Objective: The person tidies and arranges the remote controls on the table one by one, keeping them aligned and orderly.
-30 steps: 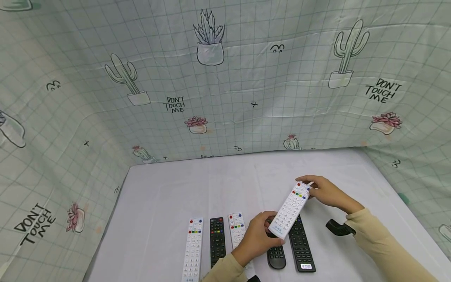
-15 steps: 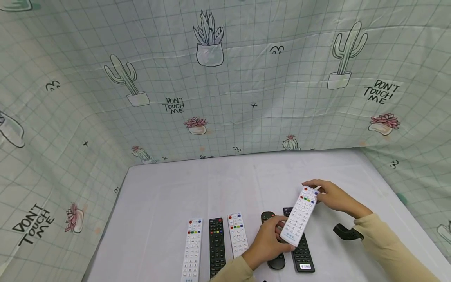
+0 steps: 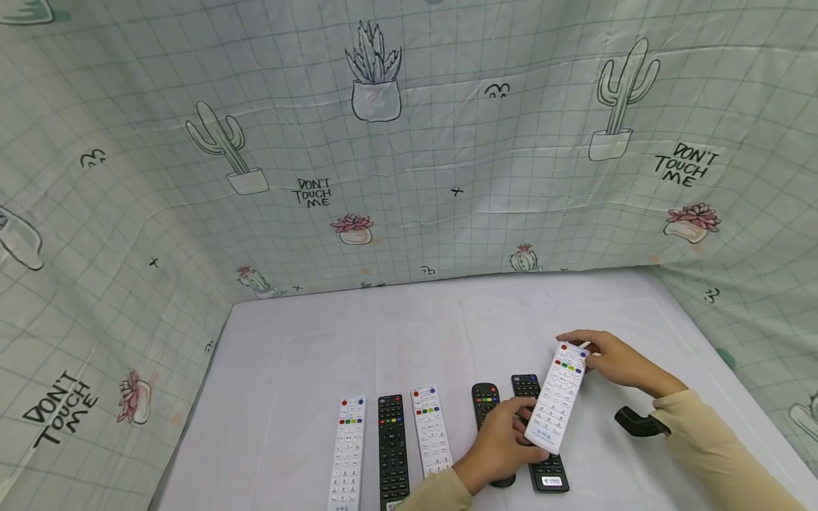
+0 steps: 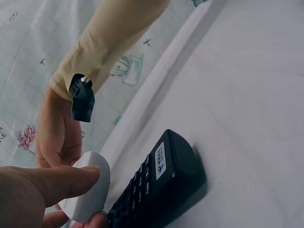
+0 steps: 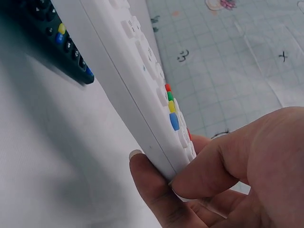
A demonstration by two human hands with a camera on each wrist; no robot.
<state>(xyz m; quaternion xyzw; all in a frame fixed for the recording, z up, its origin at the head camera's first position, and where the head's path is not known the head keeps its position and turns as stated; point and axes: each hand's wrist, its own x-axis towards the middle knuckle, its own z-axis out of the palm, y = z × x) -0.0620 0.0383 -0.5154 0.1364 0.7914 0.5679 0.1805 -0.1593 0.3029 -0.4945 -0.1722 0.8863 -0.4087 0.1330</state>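
Note:
Both hands hold a white remote control [image 3: 557, 397] at a slant above the table, buttons facing up. At its lower end my left hand [image 3: 501, 443] pinches it, with the thumb laid on the end in the left wrist view. My right hand [image 3: 610, 358] grips the upper end; in the right wrist view the thumb and fingers close on the remote's white body [image 5: 128, 90]. Beneath it lies a black remote with a white label [image 3: 549, 482], partly covered. Another black remote [image 3: 486, 397] lies just left of that one, its middle hidden by my left hand.
On the white table [image 3: 307, 341], a white remote [image 3: 348, 447], a long black remote [image 3: 393, 447] and a second white remote [image 3: 431, 426] lie side by side to the left. A patterned cloth [image 3: 409, 149] hangs behind the table. A black wrist device [image 3: 639, 424] sits at the right sleeve.
Both hands have moved right and slightly toward me with the white remote, which now hangs over the rightmost black remote. More of the two black remotes' upper ends shows.

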